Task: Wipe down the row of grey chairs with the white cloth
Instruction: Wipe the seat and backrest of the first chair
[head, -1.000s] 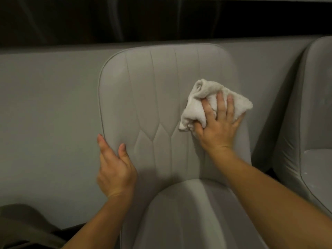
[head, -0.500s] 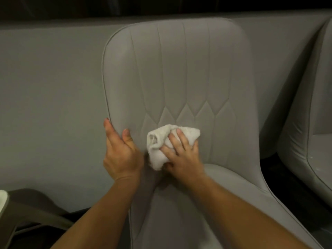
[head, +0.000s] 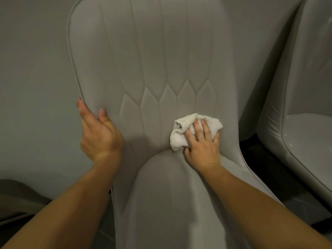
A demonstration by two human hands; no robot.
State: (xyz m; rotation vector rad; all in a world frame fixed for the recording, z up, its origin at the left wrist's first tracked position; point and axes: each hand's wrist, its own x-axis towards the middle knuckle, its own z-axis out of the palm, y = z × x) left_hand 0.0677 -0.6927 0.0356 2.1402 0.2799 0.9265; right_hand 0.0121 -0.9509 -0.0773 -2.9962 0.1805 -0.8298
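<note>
The white cloth (head: 186, 133) is bunched, longer side to side, low on the grey chair (head: 152, 60) backrest just above the seat. The right hand (head: 202, 144) presses it with spread fingers. The left hand (head: 98, 133) grips the backrest's left edge (its other fingers are hidden behind). The chair's top is cut off, as is most of the neighbouring chair (head: 305, 105).

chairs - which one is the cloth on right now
The middle chair, the one with the stitched back. The right hand presses the cloth low on its backrest and the left hand holds its edge. The chair on the right is untouched.
</note>
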